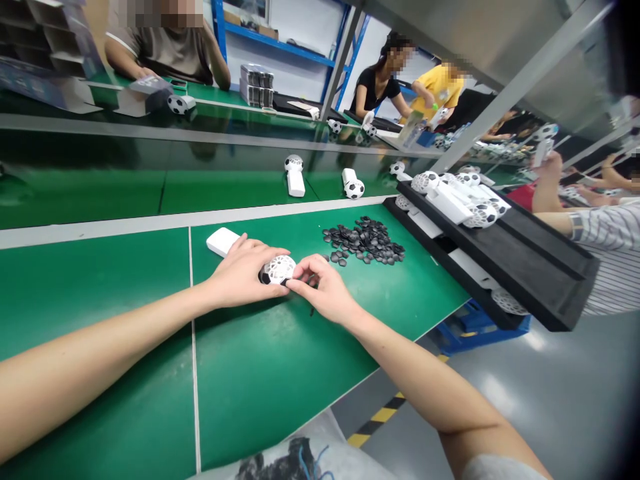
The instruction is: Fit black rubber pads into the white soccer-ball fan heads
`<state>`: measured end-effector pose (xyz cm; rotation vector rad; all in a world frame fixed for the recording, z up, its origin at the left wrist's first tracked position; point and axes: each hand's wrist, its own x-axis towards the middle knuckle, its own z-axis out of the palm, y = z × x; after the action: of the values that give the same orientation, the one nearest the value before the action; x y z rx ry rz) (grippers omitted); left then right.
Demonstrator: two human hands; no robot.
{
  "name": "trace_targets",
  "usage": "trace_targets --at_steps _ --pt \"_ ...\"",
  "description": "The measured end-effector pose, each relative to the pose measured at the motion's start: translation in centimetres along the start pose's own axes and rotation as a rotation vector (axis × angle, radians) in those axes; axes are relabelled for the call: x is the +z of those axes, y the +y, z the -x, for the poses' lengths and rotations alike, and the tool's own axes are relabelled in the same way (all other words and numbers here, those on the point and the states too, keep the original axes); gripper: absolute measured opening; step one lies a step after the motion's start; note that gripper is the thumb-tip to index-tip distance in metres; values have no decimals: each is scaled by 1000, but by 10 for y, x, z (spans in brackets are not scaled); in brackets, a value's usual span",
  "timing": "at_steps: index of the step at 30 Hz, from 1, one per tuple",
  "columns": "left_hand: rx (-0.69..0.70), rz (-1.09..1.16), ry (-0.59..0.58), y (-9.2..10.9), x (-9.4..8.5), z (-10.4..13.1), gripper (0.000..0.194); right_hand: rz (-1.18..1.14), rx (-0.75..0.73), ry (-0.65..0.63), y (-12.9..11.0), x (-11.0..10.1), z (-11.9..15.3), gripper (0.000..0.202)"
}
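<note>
My left hand [247, 270] is wrapped round a white handheld device with a soccer-ball head [280, 268], low over the green bench. Its white handle [221, 241] sticks out past my fingers to the upper left. The ball is an open white lattice with a few black patches on its lower side. At the ball's right side, the thumb and fingertips of my right hand [320, 285] are pinched together and touch it; what they hold is hidden. Beyond my right hand lies a loose pile of small black pieces [367, 239].
Black trays [540, 267] with several soccer-ball devices [467, 193] stand stacked at the bench's right end. Two more devices [295, 177] [353, 184] lie on the green belt [225, 190] behind. Co-workers [165, 47] sit across; a striped sleeve [607, 223] shows at right.
</note>
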<state>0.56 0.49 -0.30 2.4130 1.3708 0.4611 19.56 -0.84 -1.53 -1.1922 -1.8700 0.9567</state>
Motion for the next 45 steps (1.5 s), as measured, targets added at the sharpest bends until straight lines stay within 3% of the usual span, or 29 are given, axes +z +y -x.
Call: trace_targets --at_steps 5,8,11,14,16,19,24,27,31,36,39,45 --pt "-99 51 2 9 0 -4 58 -237 132 -68 7 5 -4 38" --pt "-109 55 -10 8 -1 -6 59 -273 144 -78 10 5 -8 40" --pt "-21 72 -63 -1 -9 -3 61 -247 126 -111 17 -10 -17 31" --pt "45 84 -177 -9 -18 3 65 64 92 60 33 -43 -27 16" --pt "-18 91 -225 -7 -20 8 68 321 75 188 45 -64 -31 10" --pt "-157 160 -213 5 -13 11 74 475 56 197 56 -80 -31 5" --pt "-109 216 -180 16 -4 7 58 646 -26 68 54 -66 -31 11" --pt "-110 231 -234 13 -8 7 62 762 -55 -30 46 -55 -32 15" --pt "-123 224 -221 13 -11 12 63 919 -53 -138 33 -47 -30 19" --pt "-16 252 -243 9 -13 13 60 1035 2 -195 18 -47 -27 27" --pt "31 232 -248 7 -11 14 63 926 -35 -207 8 -44 -20 25" --pt "-92 278 -178 5 -4 19 61 156 -171 -213 -11 -20 0 8"
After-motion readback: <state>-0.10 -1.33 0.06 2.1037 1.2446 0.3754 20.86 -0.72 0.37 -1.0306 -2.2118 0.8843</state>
